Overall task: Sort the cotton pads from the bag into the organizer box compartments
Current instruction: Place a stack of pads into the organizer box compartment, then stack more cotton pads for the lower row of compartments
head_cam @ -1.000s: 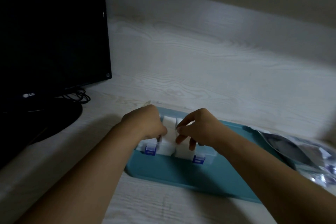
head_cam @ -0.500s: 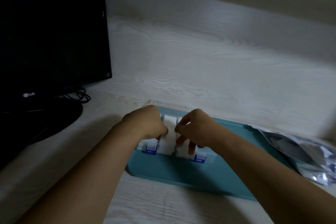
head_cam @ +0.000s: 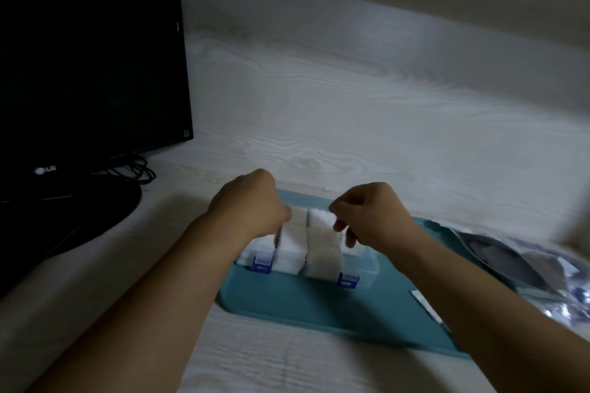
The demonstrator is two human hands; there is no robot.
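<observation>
- Gripping the left stack of cotton pads (head_cam: 290, 241), my left hand (head_cam: 247, 206) is curled.
- My right hand (head_cam: 370, 212) pinches the right stack (head_cam: 322, 247).
- Both stacks stand upright in the organizer box (head_cam: 367, 268) between my hands.

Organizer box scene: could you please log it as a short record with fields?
organizer box: clear, blue latches, on teal mat
cotton pads: white stacks standing in the box
left hand: fingers curled at the left stack
right hand: fingers curled over the right stack
bag: right of mat
monitor: far left
</observation>
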